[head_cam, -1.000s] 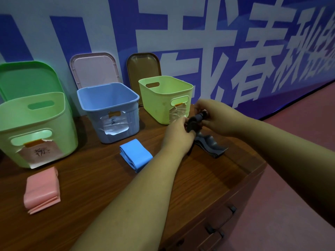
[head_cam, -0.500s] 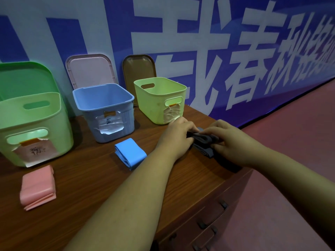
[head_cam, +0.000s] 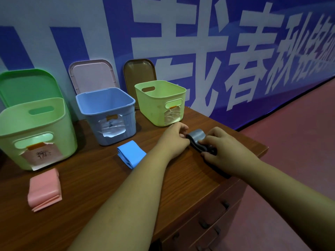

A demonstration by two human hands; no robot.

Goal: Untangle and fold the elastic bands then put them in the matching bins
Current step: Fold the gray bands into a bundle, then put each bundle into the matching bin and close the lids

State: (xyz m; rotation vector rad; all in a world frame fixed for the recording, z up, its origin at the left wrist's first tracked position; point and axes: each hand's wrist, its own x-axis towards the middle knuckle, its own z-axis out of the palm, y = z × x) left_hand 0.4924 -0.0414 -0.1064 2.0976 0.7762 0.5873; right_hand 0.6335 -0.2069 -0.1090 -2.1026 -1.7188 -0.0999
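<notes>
A dark grey elastic band (head_cam: pixel 198 136) lies on the wooden cabinet top (head_cam: pixel 101 180) in front of the small yellow-green bin (head_cam: pixel 160 102). My left hand (head_cam: pixel 174 140) pinches its left end. My right hand (head_cam: pixel 224 149) grips its right part and covers much of it. A folded blue band (head_cam: pixel 130 153) lies before the blue bin (head_cam: pixel 107 115). A folded pink band (head_cam: pixel 44 190) lies before the large green bin (head_cam: pixel 34 133) at the left.
Three lids lean on the blue banner wall behind the bins: green (head_cam: pixel 27 86), pink (head_cam: pixel 91 75), brown (head_cam: pixel 139 71). The cabinet's right edge (head_cam: pixel 262 151) is just past my right hand, with drawers (head_cam: pixel 213 220) below and red floor (head_cam: pixel 299 142) beyond.
Both hands have brought the grey band down from the air onto the cabinet top and hold it flat there. The blue and pink bands have not moved.
</notes>
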